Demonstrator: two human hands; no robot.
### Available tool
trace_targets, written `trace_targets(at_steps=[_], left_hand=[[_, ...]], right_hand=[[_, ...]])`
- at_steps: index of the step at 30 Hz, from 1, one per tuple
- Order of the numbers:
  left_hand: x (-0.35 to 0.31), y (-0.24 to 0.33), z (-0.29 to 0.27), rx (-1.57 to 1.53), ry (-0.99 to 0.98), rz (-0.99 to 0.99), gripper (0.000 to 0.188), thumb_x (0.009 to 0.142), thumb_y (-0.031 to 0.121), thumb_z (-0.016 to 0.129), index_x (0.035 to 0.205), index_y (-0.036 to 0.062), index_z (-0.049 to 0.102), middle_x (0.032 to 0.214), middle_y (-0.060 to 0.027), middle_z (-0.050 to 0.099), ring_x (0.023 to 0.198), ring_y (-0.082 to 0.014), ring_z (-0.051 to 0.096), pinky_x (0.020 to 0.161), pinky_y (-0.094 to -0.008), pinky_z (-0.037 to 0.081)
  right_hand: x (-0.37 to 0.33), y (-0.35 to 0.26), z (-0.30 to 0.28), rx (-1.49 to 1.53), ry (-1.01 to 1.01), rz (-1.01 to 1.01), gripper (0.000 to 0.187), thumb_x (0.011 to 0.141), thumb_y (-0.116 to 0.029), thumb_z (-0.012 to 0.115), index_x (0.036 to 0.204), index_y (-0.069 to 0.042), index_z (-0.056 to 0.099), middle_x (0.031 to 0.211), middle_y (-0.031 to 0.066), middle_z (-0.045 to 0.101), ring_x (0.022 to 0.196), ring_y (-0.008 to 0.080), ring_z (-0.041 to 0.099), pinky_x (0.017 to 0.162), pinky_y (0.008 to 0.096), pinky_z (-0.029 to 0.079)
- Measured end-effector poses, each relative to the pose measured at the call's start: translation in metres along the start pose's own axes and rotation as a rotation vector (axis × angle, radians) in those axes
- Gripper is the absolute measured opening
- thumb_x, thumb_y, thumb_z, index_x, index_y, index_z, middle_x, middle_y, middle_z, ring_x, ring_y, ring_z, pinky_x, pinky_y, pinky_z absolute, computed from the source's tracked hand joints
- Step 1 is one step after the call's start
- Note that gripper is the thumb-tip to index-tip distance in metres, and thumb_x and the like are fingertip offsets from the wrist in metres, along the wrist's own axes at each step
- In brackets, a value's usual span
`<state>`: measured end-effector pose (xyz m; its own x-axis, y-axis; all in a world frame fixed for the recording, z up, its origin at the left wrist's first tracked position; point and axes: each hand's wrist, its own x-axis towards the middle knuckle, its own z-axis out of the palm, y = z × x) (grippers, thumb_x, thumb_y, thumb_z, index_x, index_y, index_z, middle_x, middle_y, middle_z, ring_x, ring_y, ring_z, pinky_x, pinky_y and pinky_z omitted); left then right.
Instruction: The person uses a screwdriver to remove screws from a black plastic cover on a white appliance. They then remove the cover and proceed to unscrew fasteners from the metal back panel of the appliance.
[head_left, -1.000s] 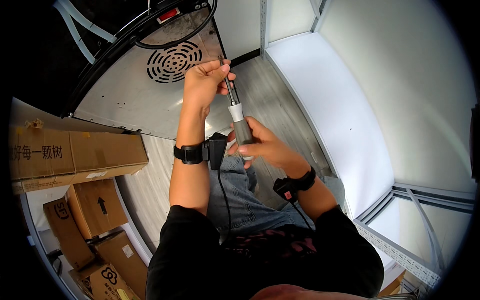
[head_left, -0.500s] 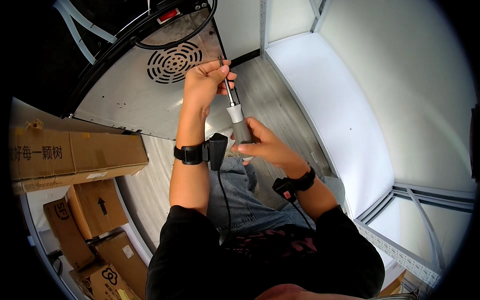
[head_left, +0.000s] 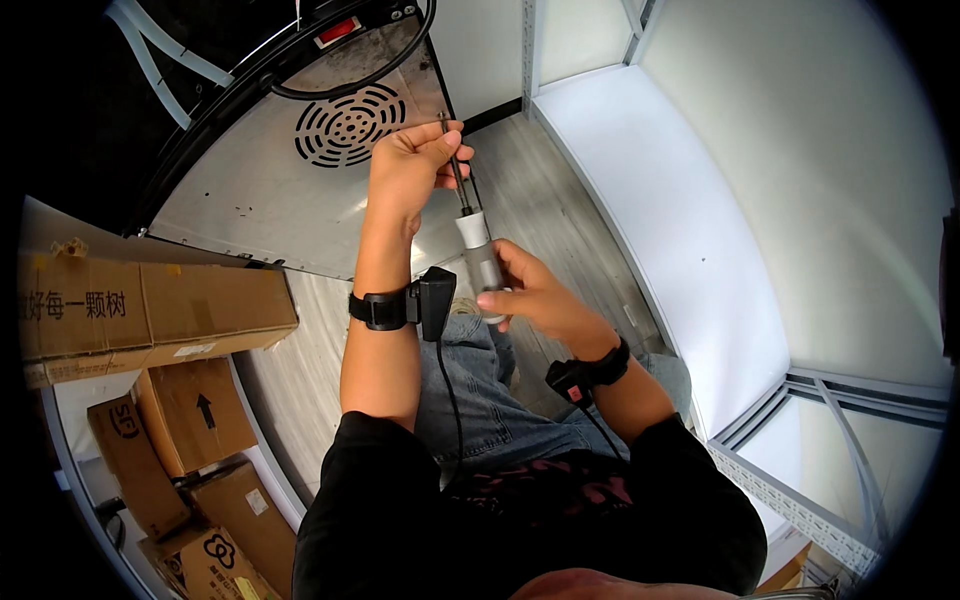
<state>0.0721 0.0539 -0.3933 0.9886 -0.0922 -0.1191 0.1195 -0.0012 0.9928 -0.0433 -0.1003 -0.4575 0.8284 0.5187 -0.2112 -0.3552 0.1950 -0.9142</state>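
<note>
My right hand is wrapped round the grey handle of a screwdriver with a white collar and a long metal shaft. My left hand pinches the shaft near its far end between thumb and fingers. The tip meets the right edge of a metal panel, beside a round pattern of vent slots. My fingers partly cover the tip, and any screw there is too small to make out.
A black cable loops across the panel's top, near a red switch. Cardboard boxes are stacked at the left. A white shelf runs along the right over the wood-look floor. Thin wires trail from both wrist straps.
The screwdriver has turned a little, with a paler patch now showing on its handle. My right fingers have shifted slightly on the grip; the left hand has barely moved.
</note>
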Motion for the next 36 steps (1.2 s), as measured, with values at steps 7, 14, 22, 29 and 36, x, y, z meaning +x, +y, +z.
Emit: trace_targets(at_steps=[7, 14, 22, 29, 36], left_hand=[[0.000, 0.000, -0.002, -0.052, -0.018, -0.024, 0.021, 0.091, 0.009, 0.052, 0.107, -0.0010, 0.062, 0.084, -0.0092, 0.069, 0.065, -0.0127, 0.064, 0.059, -0.0248, 0.052], [-0.003, 0.005, 0.001, -0.056, -0.004, -0.040, 0.026, 0.093, 0.020, 0.052, 0.104, -0.0002, 0.063, 0.083, -0.0094, 0.069, 0.065, -0.0137, 0.065, 0.059, -0.0246, 0.051], [0.000, 0.000, 0.010, -0.002, 0.117, -0.006, 0.028, 0.092, 0.026, 0.051, 0.092, 0.0040, 0.067, 0.073, -0.0058, 0.068, 0.060, -0.0113, 0.062, 0.055, -0.0219, 0.045], [0.000, 0.000, 0.008, -0.032, 0.124, -0.006, 0.026, 0.089, 0.022, 0.051, 0.086, 0.0034, 0.069, 0.069, -0.0065, 0.067, 0.055, -0.0086, 0.058, 0.053, -0.0217, 0.044], [-0.002, 0.002, 0.006, -0.027, 0.012, -0.002, 0.025, 0.089, 0.021, 0.050, 0.086, 0.0039, 0.067, 0.074, -0.0053, 0.067, 0.060, -0.0088, 0.059, 0.056, -0.0210, 0.045]], right_hand=[[-0.002, 0.007, -0.006, 0.087, -0.068, -0.066, 0.046, 0.087, -0.013, 0.059, 0.127, 0.000, 0.043, 0.104, 0.0078, 0.054, 0.089, 0.0133, 0.056, 0.066, 0.0253, 0.052], [0.008, 0.019, -0.001, 0.162, 0.008, -0.131, 0.037, 0.089, -0.011, 0.056, 0.121, -0.001, 0.043, 0.103, 0.0103, 0.057, 0.091, 0.0180, 0.061, 0.072, 0.0311, 0.053], [0.002, 0.015, -0.001, 0.253, -0.011, -0.116, 0.033, 0.089, -0.007, 0.055, 0.119, 0.000, 0.042, 0.101, 0.0115, 0.056, 0.086, 0.0199, 0.063, 0.073, 0.0315, 0.051], [-0.003, 0.015, -0.004, 0.261, -0.008, -0.137, 0.035, 0.087, -0.006, 0.054, 0.118, 0.000, 0.041, 0.100, 0.0127, 0.057, 0.081, 0.0191, 0.062, 0.070, 0.0322, 0.051], [-0.011, 0.023, -0.011, 0.294, -0.045, -0.178, 0.036, 0.085, -0.008, 0.055, 0.118, 0.000, 0.042, 0.097, 0.0129, 0.058, 0.078, 0.0180, 0.061, 0.068, 0.0319, 0.051]])
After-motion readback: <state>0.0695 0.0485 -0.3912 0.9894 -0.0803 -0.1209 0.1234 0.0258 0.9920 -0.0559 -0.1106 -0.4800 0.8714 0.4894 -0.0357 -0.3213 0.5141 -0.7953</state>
